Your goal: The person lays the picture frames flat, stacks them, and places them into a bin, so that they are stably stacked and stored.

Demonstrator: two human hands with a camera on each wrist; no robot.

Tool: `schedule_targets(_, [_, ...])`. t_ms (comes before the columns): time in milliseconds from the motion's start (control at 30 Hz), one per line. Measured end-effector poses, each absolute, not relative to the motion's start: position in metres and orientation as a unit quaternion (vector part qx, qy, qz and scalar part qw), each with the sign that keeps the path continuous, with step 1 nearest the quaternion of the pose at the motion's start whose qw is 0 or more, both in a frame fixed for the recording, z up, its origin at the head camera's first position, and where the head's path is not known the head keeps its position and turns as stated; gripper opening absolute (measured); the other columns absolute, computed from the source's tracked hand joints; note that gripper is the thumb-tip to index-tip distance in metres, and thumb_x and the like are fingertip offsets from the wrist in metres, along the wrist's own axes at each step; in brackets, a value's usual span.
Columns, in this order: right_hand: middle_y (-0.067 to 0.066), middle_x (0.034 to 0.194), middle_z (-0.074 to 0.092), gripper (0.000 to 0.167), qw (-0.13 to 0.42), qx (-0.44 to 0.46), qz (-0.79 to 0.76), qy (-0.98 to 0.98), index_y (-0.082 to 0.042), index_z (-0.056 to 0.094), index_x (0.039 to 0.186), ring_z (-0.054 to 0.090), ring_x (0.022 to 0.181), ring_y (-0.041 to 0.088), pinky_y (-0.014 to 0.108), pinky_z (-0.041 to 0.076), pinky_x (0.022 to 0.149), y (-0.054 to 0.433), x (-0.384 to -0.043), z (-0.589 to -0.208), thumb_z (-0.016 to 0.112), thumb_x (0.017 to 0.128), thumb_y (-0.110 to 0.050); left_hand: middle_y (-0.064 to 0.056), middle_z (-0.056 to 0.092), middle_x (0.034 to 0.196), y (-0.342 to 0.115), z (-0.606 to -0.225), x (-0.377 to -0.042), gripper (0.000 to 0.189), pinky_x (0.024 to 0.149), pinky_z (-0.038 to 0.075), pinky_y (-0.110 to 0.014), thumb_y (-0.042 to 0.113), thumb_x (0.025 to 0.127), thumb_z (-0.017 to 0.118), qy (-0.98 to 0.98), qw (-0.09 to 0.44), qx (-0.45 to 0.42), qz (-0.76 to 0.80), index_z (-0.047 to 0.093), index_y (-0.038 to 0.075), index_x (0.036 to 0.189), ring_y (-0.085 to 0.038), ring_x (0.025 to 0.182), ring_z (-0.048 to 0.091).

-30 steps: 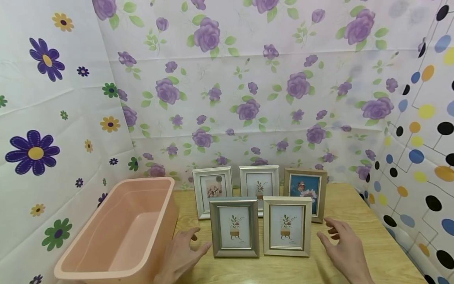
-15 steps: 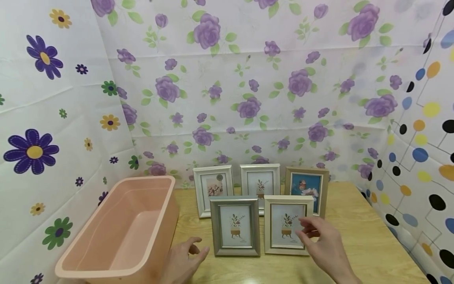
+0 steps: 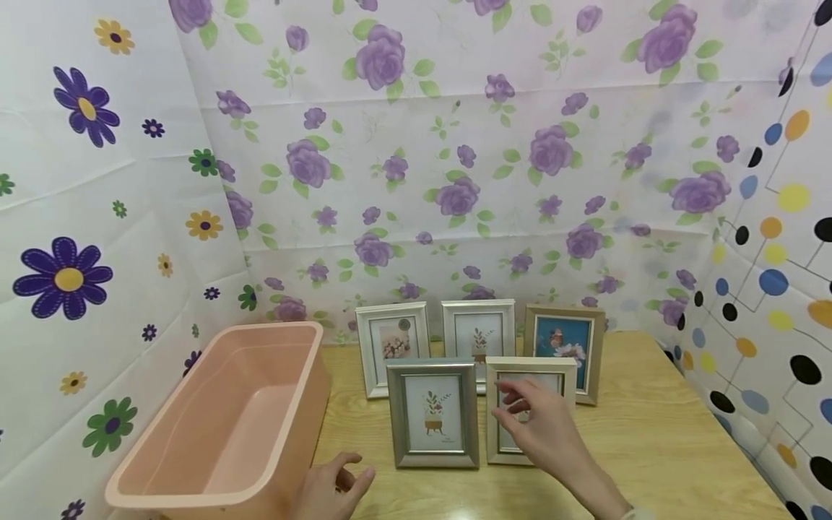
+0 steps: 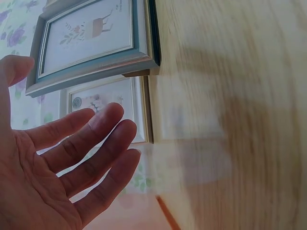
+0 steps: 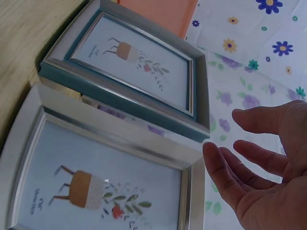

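Two picture frames stand upright in the front row: a grey-green one (image 3: 468, 415) and a cream one (image 3: 531, 367), each with a potted-plant print. My right hand (image 3: 542, 430) hovers before the cream frame, fingers bent and holding nothing, hiding part of its print. In the right wrist view its fingertips (image 5: 211, 148) show close by the upper edges of both frames. Low on the left, my left hand (image 3: 331, 491) is held with relaxed fingers between the tub and the grey-green frame. The left wrist view shows that palm (image 4: 29, 191) bare, the grey-green frame (image 4: 139, 55) beyond it.
Behind stand a silver-white frame (image 3: 364, 354) with a flower photo, another white frame (image 3: 455, 332) with a plant print, and a brown-gold frame (image 3: 596, 354) with a blue picture. A pink plastic tub (image 3: 286, 433) stands left on the wooden table (image 3: 663, 426). Patterned cloths hang around.
My right hand has moved left from beside the cream frame to in front of it. The left hand has drawn slightly down, toward the near edge of the view. The frames stay standing.
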State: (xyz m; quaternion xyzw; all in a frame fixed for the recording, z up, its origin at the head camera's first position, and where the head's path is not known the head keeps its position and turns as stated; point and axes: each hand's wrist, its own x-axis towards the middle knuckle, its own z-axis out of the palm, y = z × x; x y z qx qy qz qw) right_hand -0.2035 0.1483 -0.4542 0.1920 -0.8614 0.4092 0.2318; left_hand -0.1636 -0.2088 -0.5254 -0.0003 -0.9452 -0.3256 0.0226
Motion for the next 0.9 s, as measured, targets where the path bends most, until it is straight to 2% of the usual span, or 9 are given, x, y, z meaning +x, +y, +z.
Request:
schedule_targets(133, [0.01,0.107,0.074,0.045,0.227,0.215,0.414,-0.855,-0.002,0.076,0.124,0.074,0.091,0.026,0.029,0.067,0.076,0.137,-0.215,-0.448,0.089,0.082,0.007,0.014,0.074,0.075,-0.21,-0.526,-0.162,0.046,0.068,0.052,-0.026,0.053,0.099,0.073,-0.943,0.013,0.012,-0.332,0.079,0.013,0.121,-0.001,0.071,0.064])
schedule_targets(233, [0.008,0.109,0.072,0.047,0.225,0.223,0.413,-0.854,-0.004,0.075,0.126,0.077,0.089,0.027,0.033,0.068,0.077,0.129,-0.223,-0.446,0.09,0.082,0.006,0.014,0.073,0.076,-0.212,-0.527,-0.16,0.046,0.068,0.052,-0.027,0.053,0.099,0.074,-0.941,0.009,0.026,-0.337,0.079,0.014,0.122,-0.002,0.071,0.064])
schedule_targets(367, [0.01,0.12,0.072,0.049,0.241,0.228,0.377,-0.865,-0.004,0.075,0.126,0.079,0.087,0.026,0.035,0.068,0.077,0.122,-0.231,-0.448,0.092,0.081,0.004,0.013,0.075,0.077,-0.215,-0.53,-0.157,0.046,0.067,0.053,-0.026,0.053,0.099,0.074,-0.939,0.009,0.034,-0.343,0.079,0.013,0.122,-0.003,0.069,0.066])
schedule_targets(600, [0.017,0.135,0.068,0.052,0.291,0.25,0.257,-0.887,-0.002,0.071,0.132,0.075,0.11,0.031,0.041,0.066,0.087,0.112,-0.236,-0.446,0.092,0.084,-0.002,0.01,0.076,0.075,-0.219,-0.536,-0.154,0.046,0.065,0.054,-0.029,0.051,0.1,0.073,-0.934,-0.002,0.051,-0.355,0.079,0.01,0.119,-0.006,0.067,0.067])
schedule_targets(900, [0.023,0.146,0.064,0.055,0.233,0.23,0.24,-0.914,-0.005,0.069,0.136,0.068,0.131,0.04,0.049,0.063,0.102,0.101,-0.241,-0.445,0.091,0.086,-0.004,0.009,0.074,0.077,-0.224,-0.537,-0.153,0.049,0.067,0.054,-0.03,0.051,0.102,0.07,-0.929,-0.033,0.04,-0.367,0.077,0.007,0.122,-0.007,0.069,0.067])
